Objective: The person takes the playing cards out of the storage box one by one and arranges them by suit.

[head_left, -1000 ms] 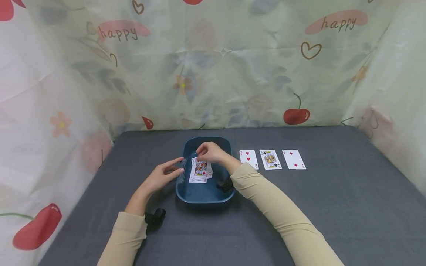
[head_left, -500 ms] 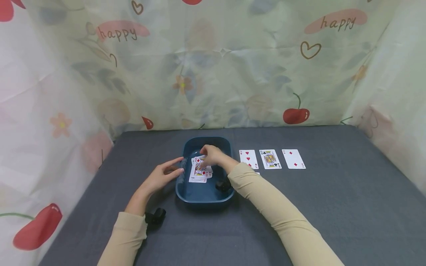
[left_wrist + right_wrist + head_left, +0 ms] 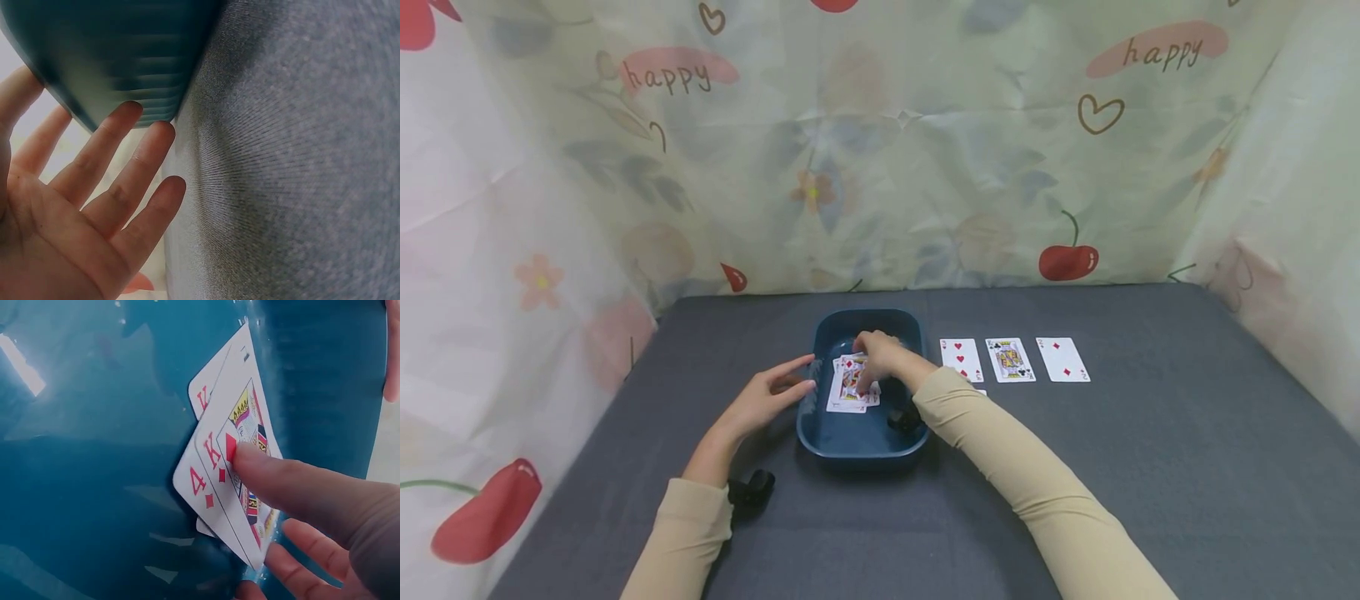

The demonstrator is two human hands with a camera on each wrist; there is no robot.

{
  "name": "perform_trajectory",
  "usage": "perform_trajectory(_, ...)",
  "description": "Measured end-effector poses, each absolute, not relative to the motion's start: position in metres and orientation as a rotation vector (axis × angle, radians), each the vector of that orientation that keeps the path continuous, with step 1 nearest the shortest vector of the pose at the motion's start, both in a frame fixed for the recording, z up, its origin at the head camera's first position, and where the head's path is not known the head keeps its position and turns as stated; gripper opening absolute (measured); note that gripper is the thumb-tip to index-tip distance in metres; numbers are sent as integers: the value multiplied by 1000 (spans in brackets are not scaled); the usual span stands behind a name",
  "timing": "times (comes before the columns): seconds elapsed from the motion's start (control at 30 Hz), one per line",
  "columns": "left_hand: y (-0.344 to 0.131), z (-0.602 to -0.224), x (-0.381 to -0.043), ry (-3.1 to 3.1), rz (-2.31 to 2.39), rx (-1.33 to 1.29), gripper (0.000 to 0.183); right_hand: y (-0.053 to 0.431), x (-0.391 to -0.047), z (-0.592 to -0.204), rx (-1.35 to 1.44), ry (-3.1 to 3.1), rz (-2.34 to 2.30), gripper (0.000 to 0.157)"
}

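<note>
From my remote seat I've got a tabletop covered in dark grey woven cloth [image 3: 1120, 483], stretching out beneath both hands, and beyond the fingertips a creased, pale fabric curtain [image 3: 895, 167] printed with cherries, flowers and "happy". Between the hands sits a glossy blue plastic tray [image 3: 861, 457], corners rounded, its wall ribbed on my left-wrist feed. Left hand [image 3: 765, 400]: fingers fanned apart, tips right at the tray's outer wall. Inside the tray, a loose pile of smooth white playing cards [image 3: 848, 385] lies under the right hand [image 3: 889, 360]: thumb pressing the king of diamonds [image 3: 247, 422], a four of diamonds [image 3: 197, 487] peeking out beneath, other fingers curled by the edge; whether they're clamped, I can't tell. Out past the right hand, three face-up cards [image 3: 1010, 360] lie in a row on the cloth.
</note>
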State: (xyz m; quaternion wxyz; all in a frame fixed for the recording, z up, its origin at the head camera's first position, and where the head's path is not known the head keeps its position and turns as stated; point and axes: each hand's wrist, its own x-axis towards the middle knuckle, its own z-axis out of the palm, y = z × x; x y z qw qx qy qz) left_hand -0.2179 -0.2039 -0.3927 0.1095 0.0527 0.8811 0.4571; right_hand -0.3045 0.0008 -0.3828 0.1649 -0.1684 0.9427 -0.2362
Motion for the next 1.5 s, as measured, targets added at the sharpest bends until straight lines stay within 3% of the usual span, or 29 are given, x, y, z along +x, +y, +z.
perform_trajectory(0.73, -202, -393, -220, 2598, 1324, 142, 61, -2, -320, -390, -544, 2743, -818, 42)
perform_trajectory(1.03, -204, -393, -221, 2599, 1317, 157, 61, 7, -300, -359, -564, 2703, -915, 29)
perform_trajectory(1.5, -203, -392, -220, 2599, 1315, 138, 61, 49, -292, -333, -743, 2592, -1158, 27)
